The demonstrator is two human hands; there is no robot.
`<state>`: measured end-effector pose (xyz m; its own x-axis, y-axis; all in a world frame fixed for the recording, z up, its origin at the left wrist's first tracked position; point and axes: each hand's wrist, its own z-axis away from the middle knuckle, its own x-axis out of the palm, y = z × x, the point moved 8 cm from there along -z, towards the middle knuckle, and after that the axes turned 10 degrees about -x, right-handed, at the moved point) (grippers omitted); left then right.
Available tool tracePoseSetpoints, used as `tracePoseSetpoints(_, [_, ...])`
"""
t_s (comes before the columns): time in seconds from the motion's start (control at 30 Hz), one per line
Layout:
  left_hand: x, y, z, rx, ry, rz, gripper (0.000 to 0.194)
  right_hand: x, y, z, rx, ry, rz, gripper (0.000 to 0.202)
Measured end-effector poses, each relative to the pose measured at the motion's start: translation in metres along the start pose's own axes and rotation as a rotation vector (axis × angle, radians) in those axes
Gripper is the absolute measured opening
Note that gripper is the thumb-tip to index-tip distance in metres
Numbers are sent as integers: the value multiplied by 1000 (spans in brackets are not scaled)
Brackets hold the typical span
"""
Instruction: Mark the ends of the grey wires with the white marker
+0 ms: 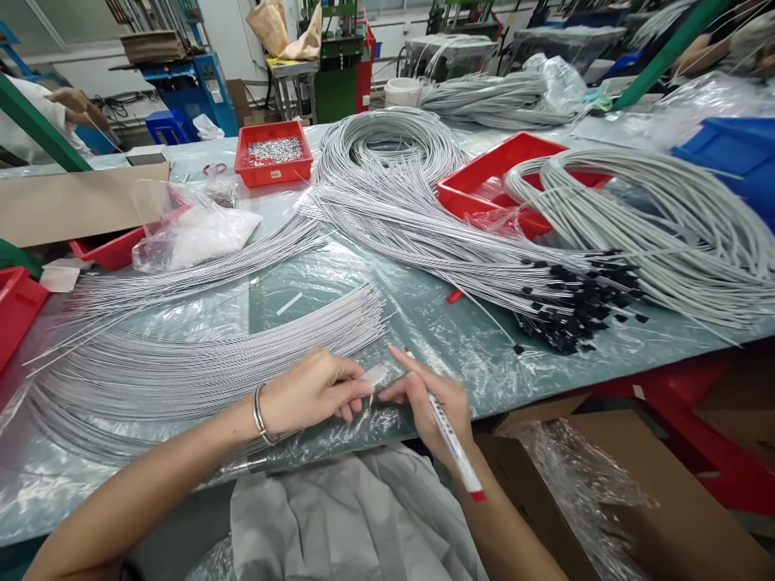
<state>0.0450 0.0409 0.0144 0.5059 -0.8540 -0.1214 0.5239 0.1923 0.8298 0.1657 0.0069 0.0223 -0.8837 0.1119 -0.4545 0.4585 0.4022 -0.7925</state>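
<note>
My left hand (320, 387) is closed, pinching a small whitish translucent piece (374, 375) between thumb and fingers; its exact kind I cannot make out. Close by on the right, my right hand (437, 403) has a white marker pen (451, 444) with red ends tucked in its grip, the barrel slanting down toward the wrist. Its index finger reaches toward the small piece, and whether they touch is unclear. Just beyond my left hand lies a fanned bundle of thin grey wires (242, 363). A thin white strip (289, 303) rests on the plastic-covered table (417, 323).
Wires with black ends (575, 307) spread at right, beside a thick cable coil (666, 218) and a red tray (484, 173). Another red tray (275, 153) holds small metal parts. A clear bag (199, 234) sits at left. Cardboard (666, 484) is below the table edge.
</note>
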Motion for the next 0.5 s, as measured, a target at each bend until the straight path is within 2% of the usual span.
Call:
tracePoseSetpoints(0.17, [-2, 0, -2, -41, -3, 69, 35, 15, -13, 8, -100, 12, -28, 50])
tracePoseSetpoints(0.3, [1, -3, -5, -59, -31, 92, 33, 15, -26, 7, -242, -36, 200, 66])
tracePoseSetpoints(0.37, [2, -6, -8, -61, -41, 75, 33, 12, -25, 7, -247, -46, 245, 65])
tracePoseSetpoints(0.5, [5, -8, -14, -42, -87, 29, 34, 4, -12, 9, -193, -105, 179, 54])
